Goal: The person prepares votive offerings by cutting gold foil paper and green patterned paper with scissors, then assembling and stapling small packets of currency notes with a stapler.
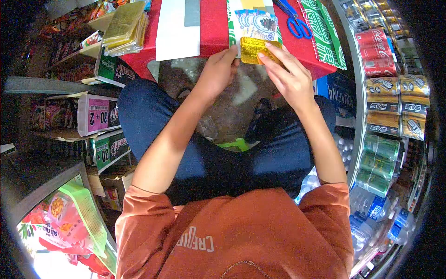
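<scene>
A shiny gold foil sheet [251, 50] lies at the near edge of the red-covered table [213, 28]. My right hand [290, 76] has its fingers on the sheet's right part, gripping it. At the sheet's left edge, my left hand [218, 69] is closed in a pinch; what sits between its fingertips is hidden. Just beyond the foil are several fanned printed paper notes [260, 23] in blue and white. Blue-handled scissors [299, 28] rest to the right of them. A stack of gold sheets in clear plastic [124, 30] is at the table's left.
White paper [176, 37] and a green-patterned strip [325, 42] lie on the table. Shelves with packaged goods [100, 114] stand close on the left. Drink cans [383, 107] and plastic bottles [371, 209] line the right. A green basket [86, 214] is at lower left.
</scene>
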